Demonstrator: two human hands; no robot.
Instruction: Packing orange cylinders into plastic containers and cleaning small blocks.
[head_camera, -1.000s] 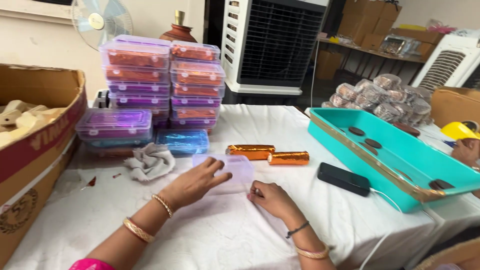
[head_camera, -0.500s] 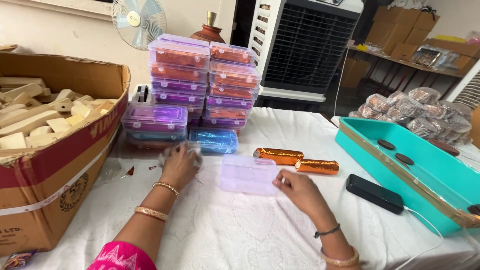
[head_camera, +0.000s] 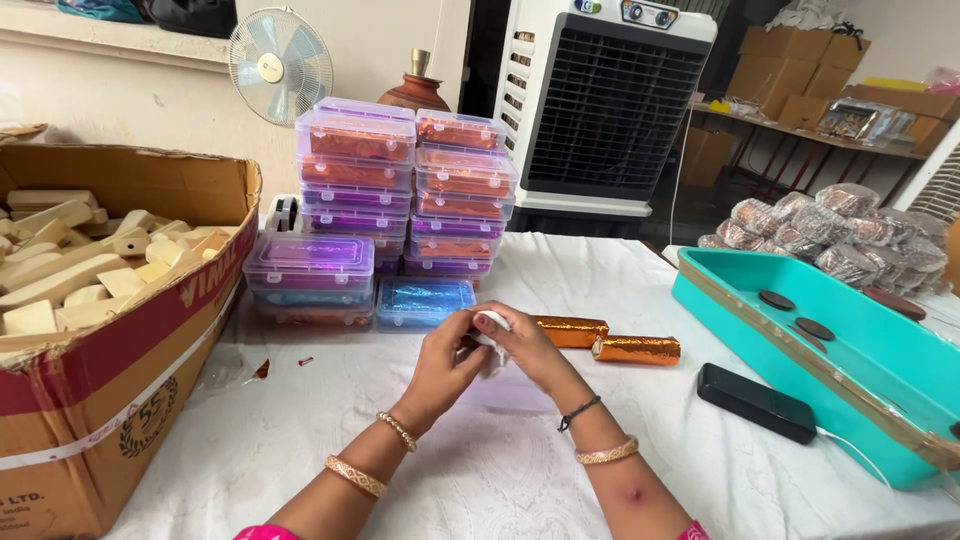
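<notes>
A table (head_camera: 700, 470) covered with a white patterned cloth filled the near ground. Behind it, far left, stood a cream wall (head_camera: 120, 100) with a ledge along its top. A small white fan (head_camera: 280, 62) stood against that wall, with a brown clay pot (head_camera: 415, 90) to its right. A large white air cooler (head_camera: 600, 110) with a dark grille stood far centre. Far right, a shelf (head_camera: 800, 135) held cardboard boxes (head_camera: 790, 50). Light was even and bright.

Both forearms reach forward and converge; the left hand (head_camera: 441, 362) and right hand (head_camera: 527, 350) meet, fingers (head_camera: 487, 330) curled together, bangled wrists raised.
</notes>
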